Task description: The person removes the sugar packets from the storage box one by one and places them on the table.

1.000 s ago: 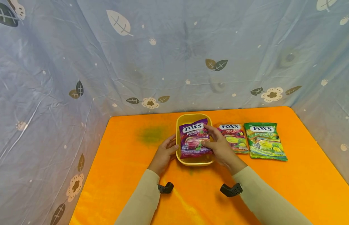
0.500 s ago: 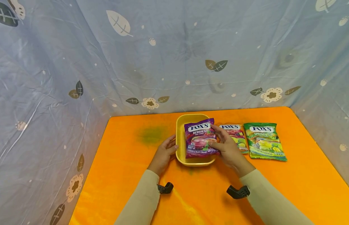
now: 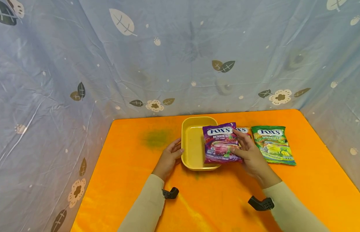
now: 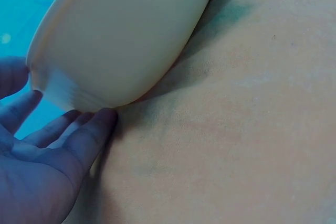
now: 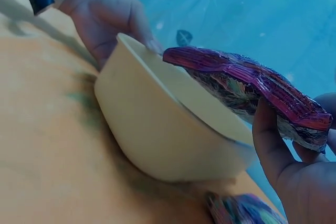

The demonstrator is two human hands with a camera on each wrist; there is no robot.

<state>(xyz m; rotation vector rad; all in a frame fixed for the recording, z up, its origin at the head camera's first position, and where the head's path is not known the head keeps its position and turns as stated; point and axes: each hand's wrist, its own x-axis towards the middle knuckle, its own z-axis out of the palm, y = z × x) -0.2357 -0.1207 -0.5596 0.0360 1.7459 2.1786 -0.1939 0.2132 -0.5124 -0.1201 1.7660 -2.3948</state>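
A purple bag of Fox's Berries candy (image 3: 219,145) is gripped at its right side by my right hand (image 3: 249,158), thumb on the front and fingers along the edge. The bag hangs above the right rim of a yellow plastic tub (image 3: 194,141), partly covering it. In the right wrist view the candy bag (image 5: 247,80) is seen edge-on, raised over the tub (image 5: 152,119). My left hand (image 3: 167,159) touches the tub's left side. Its fairly straight fingers rest against the outer wall in the left wrist view, and the thumb is at the rim.
Right of the tub lie a Fox's Fruits candy bag (image 3: 246,130), mostly hidden behind the berries bag and right hand, and a green Fox's Spring Tea bag (image 3: 273,145). All sit on an orange-covered table (image 3: 133,167). A patterned blue-grey cloth (image 3: 180,58) surrounds it.
My right hand has moved the berries bag rightward, from inside the tub to over its right rim, now overlapping the fruits bag. The left hand and tub have stayed in place.
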